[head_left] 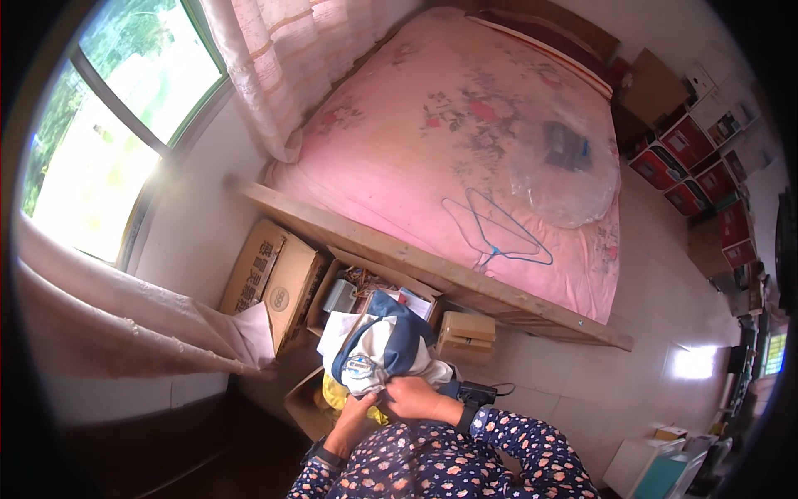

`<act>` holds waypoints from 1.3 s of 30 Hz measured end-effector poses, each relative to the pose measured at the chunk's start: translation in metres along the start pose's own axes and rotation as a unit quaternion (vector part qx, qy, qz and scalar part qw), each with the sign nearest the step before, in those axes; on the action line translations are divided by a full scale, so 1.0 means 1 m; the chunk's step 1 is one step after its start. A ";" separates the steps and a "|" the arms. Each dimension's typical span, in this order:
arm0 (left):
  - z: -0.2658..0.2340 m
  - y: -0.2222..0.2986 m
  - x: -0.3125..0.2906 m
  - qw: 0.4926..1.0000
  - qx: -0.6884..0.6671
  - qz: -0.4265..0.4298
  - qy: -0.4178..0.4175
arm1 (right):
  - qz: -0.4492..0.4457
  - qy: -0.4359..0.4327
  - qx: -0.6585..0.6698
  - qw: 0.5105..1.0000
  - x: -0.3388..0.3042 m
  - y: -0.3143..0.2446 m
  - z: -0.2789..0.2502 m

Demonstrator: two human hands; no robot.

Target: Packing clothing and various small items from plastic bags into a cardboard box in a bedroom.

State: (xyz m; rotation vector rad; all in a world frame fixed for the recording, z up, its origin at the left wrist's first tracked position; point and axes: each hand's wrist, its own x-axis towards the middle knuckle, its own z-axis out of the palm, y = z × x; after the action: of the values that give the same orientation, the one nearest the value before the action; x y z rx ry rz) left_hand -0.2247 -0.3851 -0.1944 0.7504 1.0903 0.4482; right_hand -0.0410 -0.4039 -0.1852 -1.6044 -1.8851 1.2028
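In front of my body I hold a bunched white and navy garment (391,333) with a round badge on it. My left hand (356,416) pinches its near edge. Close beside it, my right hand (416,397) is closed on the same edge, its fingers curled inward. Something yellow (336,392), like thin cloth or plastic, shows below the garment and between my hands. What lies inside the folds is hidden. A black band with a small device (475,394) sits on my right wrist.
Beyond the wooden footboard (399,249) lies a pink flowered bed (374,166) with blue hangers (499,241) and a clear plastic bag (540,187). Cardboard boxes (291,291), an open carton (332,274) of odds and ends and a small box (467,337) stand before it. A curtain (158,308) hangs left.
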 end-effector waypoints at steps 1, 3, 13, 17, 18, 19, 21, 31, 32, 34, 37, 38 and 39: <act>0.004 0.001 0.000 1.000 -0.008 -0.015 0.017 | -0.025 0.001 -0.029 0.999 -0.002 -0.002 0.003; 0.013 0.004 0.002 0.996 -0.035 -0.052 0.064 | -0.056 -0.003 -0.069 0.996 -0.003 -0.003 0.006; 0.021 0.000 0.015 0.982 -0.106 -0.093 0.125 | -0.076 -0.040 -0.058 0.995 -0.015 0.000 0.001; 0.015 -0.015 0.025 0.987 -0.067 -0.056 0.136 | -0.090 -0.007 -0.042 0.995 -0.024 0.005 0.001; 0.015 -0.016 0.026 0.987 -0.065 -0.056 0.133 | -0.089 -0.005 -0.043 0.995 -0.025 0.006 0.000; 0.019 -0.014 0.025 0.985 -0.067 -0.063 0.145 | -0.084 0.000 -0.040 0.996 -0.028 0.006 -0.003; 0.021 -0.016 0.025 0.982 -0.072 -0.079 0.158 | -0.081 0.005 -0.036 0.996 -0.033 0.010 -0.007; 0.025 -0.042 0.015 0.982 -0.052 -0.003 0.182 | -0.035 0.112 0.025 0.993 -0.054 0.020 -0.028; 0.026 -0.044 0.014 0.981 -0.058 0.013 0.186 | -0.015 0.125 0.023 0.992 -0.058 0.021 -0.029; 0.028 -0.044 0.009 0.981 -0.047 -0.004 0.186 | -0.012 0.157 0.037 0.987 -0.064 0.032 -0.024; 0.028 -0.039 0.004 0.981 -0.032 -0.017 0.189 | 0.029 0.151 0.060 0.986 -0.070 0.038 -0.026; 0.027 -0.040 0.001 0.982 -0.031 -0.010 0.185 | 0.041 0.155 0.051 0.986 -0.071 0.036 -0.027; 0.026 -0.040 -0.002 0.982 -0.017 -0.024 0.186 | 0.070 0.154 0.070 0.983 -0.071 0.034 -0.028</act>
State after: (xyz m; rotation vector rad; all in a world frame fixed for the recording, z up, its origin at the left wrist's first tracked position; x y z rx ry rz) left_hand -0.2034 -0.4217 -0.2163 0.6220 1.4430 0.5794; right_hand 0.0195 -0.4607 -0.1799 -1.7530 -1.4863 1.0428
